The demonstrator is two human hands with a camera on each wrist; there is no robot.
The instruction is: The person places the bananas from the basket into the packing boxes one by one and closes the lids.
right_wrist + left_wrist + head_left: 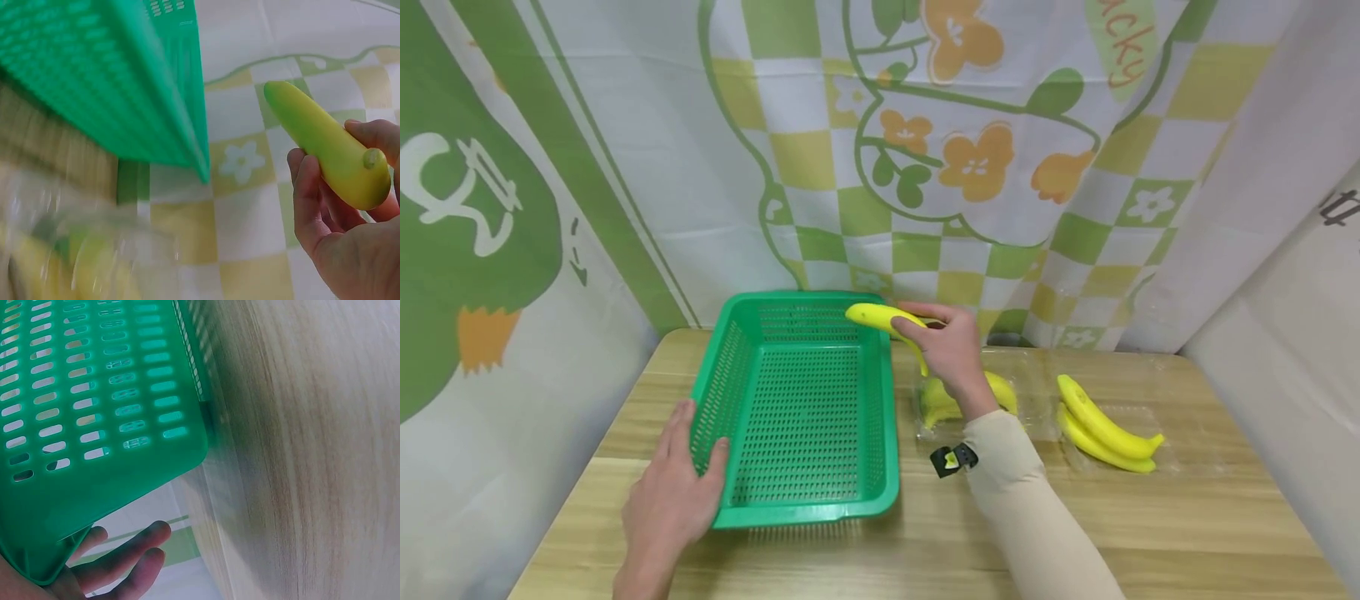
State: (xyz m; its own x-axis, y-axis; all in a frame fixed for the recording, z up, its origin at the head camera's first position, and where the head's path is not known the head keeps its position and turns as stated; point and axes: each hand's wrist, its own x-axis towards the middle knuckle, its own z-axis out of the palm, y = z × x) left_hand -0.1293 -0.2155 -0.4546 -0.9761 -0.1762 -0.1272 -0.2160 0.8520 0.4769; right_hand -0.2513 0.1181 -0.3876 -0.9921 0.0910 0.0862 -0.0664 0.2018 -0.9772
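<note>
A green plastic basket (805, 417) with slotted walls stands on the wooden table, its inside bare. My left hand (673, 483) holds its left rim, thumb over the inner side and fingers (134, 553) outside. From the right wrist view, a yellow banana (319, 137) lies between the thumb and fingers of my right hand (350, 231). The head view has this banana (880, 317) raised at the basket's far right corner, its tip overlapping the rim. Below my right forearm, more yellow bananas (940, 404) sit in a clear plastic tray, partly hidden by the wrist.
Two bananas (1105, 425) rest one against the other in a clear plastic tray (1187, 437) on the right of the table (940, 550). A patterned curtain (925, 242) hangs behind the table, with pale fabric on both sides.
</note>
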